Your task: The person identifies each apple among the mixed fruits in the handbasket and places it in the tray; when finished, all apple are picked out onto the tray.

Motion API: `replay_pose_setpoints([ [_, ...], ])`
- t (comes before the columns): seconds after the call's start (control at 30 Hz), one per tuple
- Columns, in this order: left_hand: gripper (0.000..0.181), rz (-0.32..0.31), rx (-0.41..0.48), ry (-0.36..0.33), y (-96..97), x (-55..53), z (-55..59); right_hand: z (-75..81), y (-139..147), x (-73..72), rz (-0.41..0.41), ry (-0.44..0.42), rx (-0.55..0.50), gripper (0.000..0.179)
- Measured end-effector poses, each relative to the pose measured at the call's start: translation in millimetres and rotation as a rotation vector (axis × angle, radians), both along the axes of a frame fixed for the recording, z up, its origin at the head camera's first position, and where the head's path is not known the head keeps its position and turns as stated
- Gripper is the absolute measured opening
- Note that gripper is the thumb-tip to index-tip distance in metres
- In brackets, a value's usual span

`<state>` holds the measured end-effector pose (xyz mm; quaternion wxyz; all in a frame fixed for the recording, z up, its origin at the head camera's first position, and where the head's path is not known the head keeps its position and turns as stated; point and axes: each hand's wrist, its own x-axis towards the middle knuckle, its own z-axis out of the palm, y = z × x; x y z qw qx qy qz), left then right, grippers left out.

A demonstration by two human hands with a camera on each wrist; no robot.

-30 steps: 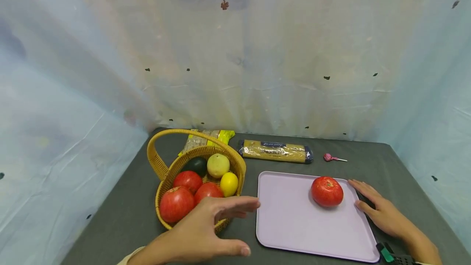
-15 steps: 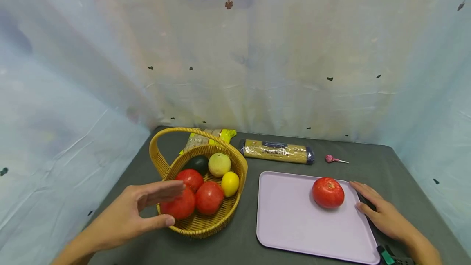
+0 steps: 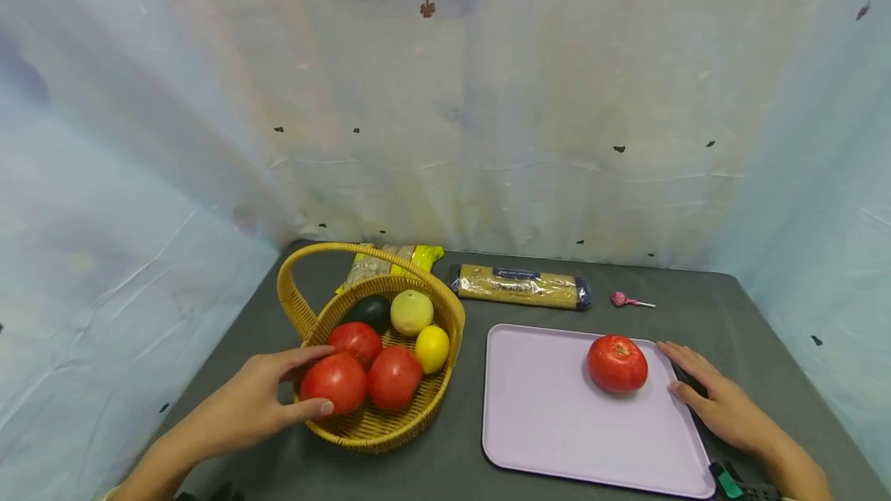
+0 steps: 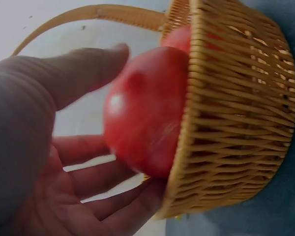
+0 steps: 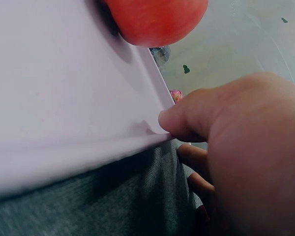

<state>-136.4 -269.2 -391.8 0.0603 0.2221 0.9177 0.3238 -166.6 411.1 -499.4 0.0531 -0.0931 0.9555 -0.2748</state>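
Observation:
A yellow wicker basket point(image 3: 376, 439) holds several red tomatoes, a yellow lemon point(image 3: 432, 349), a pale green round fruit point(image 3: 411, 312) and a dark green avocado-like fruit point(image 3: 371, 312). My left hand point(image 3: 254, 400) is at the basket's near left side, thumb and fingers spread around the leftmost tomato point(image 4: 147, 113). In the left wrist view the fingers reach past its far side and the thumb lies close to its skin; firm contact cannot be told. My right hand point(image 3: 724, 400) rests at the right edge of the lilac tray point(image 3: 557, 424), thumb on the rim point(image 5: 169, 132). One tomato point(image 3: 616, 363) sits on that tray.
Behind the tray lies a spaghetti packet point(image 3: 518, 287), with a pink lollipop point(image 3: 626, 299) to its right. A yellow-and-clear packet point(image 3: 425, 257) lies behind the basket. The basket's handle point(image 3: 295, 300) arches over its left and back side. Pale curtains enclose the grey table.
My left hand has moved left from between basket and tray, then in to the leftmost tomato in the basket. The right hand stays at the tray's edge.

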Motion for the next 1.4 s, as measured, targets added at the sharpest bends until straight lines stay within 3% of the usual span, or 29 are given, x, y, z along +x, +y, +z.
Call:
replay_pose_setpoints([
  [0.27, 0.075, -0.025, -0.081, -0.032, 18.3, -2.3, -10.6, -1.5, -0.2, -0.5, 0.018, 0.043, -0.003, 0.065],
  [0.4, 0.068, -0.024, -0.162, 0.012, 29.0, -2.4, -13.4, -2.3, 0.4, -0.2, 0.021, 0.057, -0.001, 0.065],
  [0.67, 0.06, 0.116, -0.248, -0.024, 52.0, -4.7, -10.8, -3.1, 0.9, -0.5, 0.015, 0.052, -0.001, 0.066],
  [0.87, 0.054, 0.167, -0.281, -0.004, 68.7, -4.5, -7.3, -3.2, 0.7, -0.3, 0.01, 0.056, -0.003, 0.066],
  [1.1, 0.052, 0.155, -0.396, 0.008, 80.0, -6.0, -1.6, -3.2, -1.1, -1.4, -0.003, 0.041, 0.002, 0.067],
  [1.4, 0.051, 0.064, -0.375, 0.024, 81.6, -9.5, 7.1, -3.3, -0.7, 0.1, 0.0, 0.048, -0.019, 0.066],
])
